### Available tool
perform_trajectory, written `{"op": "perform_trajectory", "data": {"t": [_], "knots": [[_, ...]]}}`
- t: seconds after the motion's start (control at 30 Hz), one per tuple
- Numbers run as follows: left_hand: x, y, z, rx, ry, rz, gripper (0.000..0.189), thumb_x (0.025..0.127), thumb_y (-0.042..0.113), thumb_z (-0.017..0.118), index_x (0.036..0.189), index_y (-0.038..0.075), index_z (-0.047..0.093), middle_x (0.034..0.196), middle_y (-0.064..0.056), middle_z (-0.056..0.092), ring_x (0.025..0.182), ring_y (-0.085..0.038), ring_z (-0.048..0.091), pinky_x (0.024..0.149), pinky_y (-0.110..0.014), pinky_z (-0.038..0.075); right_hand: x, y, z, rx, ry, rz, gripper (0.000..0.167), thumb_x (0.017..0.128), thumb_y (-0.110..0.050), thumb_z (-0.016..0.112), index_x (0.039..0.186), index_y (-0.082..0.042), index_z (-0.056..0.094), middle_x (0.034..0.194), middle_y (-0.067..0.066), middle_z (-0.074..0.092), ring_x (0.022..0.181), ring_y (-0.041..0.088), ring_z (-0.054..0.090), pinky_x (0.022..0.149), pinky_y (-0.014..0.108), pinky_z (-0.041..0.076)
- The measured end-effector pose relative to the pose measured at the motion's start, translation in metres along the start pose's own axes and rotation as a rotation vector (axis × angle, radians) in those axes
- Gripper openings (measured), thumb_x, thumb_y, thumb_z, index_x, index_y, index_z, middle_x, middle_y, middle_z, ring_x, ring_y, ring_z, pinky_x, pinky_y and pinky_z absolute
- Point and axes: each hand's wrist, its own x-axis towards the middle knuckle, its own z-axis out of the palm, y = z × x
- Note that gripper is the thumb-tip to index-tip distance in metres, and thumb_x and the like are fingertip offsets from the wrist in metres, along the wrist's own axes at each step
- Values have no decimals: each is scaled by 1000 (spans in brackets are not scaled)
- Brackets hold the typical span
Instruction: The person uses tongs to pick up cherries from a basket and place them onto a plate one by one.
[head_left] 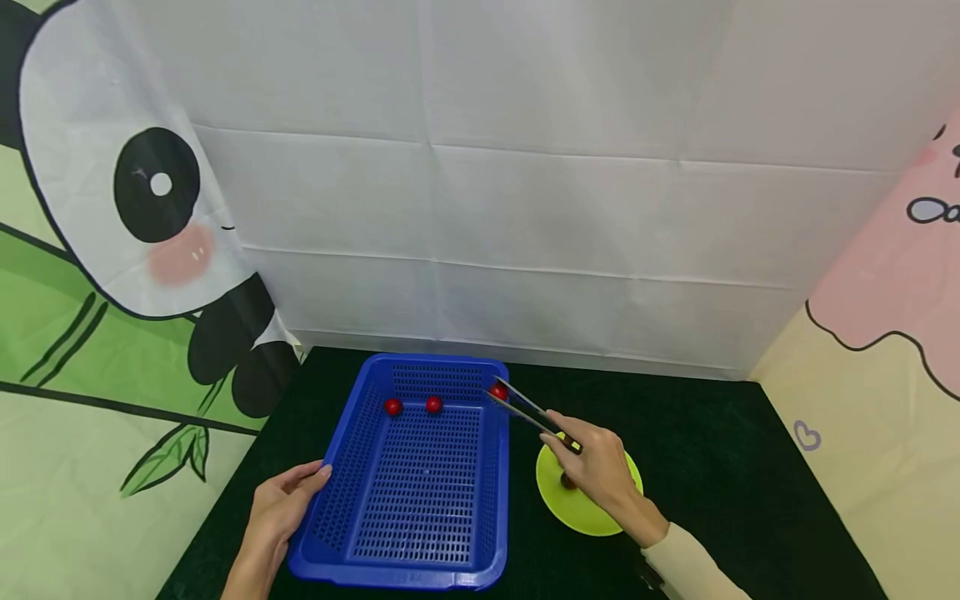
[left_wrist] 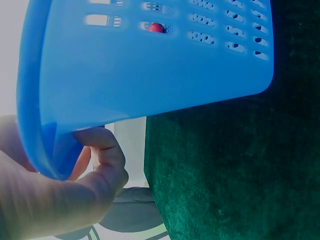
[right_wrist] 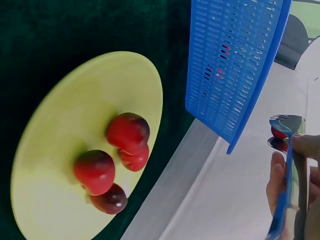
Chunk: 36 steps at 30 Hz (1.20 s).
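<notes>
Looks like the person's roughly partway through, I'd say: two red balls (head_left: 434, 404) are already in the blue basket (head_left: 397, 575), both down at its far end, one nearer the left corner. A third, the tonged ball (head_left: 498, 391), is pinched between the tips of some metal tongs (head_left: 522, 414) by the basket's right rim, near the far corner, and not let go yet. What's left seems to be the plate fruit (right_wrist: 127, 132) on the yellow-green plate (head_left: 585, 521) just right of the basket; the right wrist view shows what looks like four, though they bunch up so the count's a bit iffy. Right hand (head_left: 600, 462) has its fingers closed round the tong handles, squeezed in just enough to trap that ball, while the left hand (head_left: 288, 496) grips the basket's left rim, thumb on top and fingers bent underneath. As for looks, the ones in the basket are small, round and plain bright red, while those on the plate are glossy and cherry-ish, two plump and heart-shaped with darker tops, one smaller and red, one almost maroon. The tonged one's red and shiny too, partly hidden by the tips.
</notes>
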Motion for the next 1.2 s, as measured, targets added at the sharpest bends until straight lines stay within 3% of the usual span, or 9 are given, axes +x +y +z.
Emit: {"op": "perform_trajectory", "data": {"t": [0.17,0.4,0.73,0.97,1.2], "knots": [[-1,1,0,-2,6,-4,70,98,47,68,144,-4,53,134,-28,60,102,-23,67,83,-40,57,-9,2,-7,-27,40,1,36,87,-6,83,121,-2,74,87,0,73,62,-1,53,55,20,49],[-1,0,-1,-3,2,-1,70,98,46,68,144,-4,53,135,-28,60,105,-26,68,88,-45,55,-23,6,-18,-41,78,27,37,85,-4,84,121,-3,75,86,-3,71,60,-2,47,51,16,41],[-1,0,-1,-26,-2,1,69,98,44,70,143,-5,53,131,-27,63,96,-18,68,79,-36,57,-46,10,-33,-45,70,118,36,86,-6,83,121,-5,74,101,3,78,71,0,62,60,21,52],[-1,-1,0,-43,-2,7,68,98,42,70,143,-6,52,128,-26,65,93,-17,68,76,-35,58,-65,13,-41,-56,57,191,33,86,-8,84,118,-4,76,81,-12,67,59,-2,50,51,20,44],[-2,0,0,-43,5,12,67,98,42,70,143,-6,53,126,-24,66,93,-16,68,76,-34,58,-82,15,-46,-54,54,239,31,87,-7,82,117,-4,76,84,-12,66,63,0,52,54,21,45]]}}
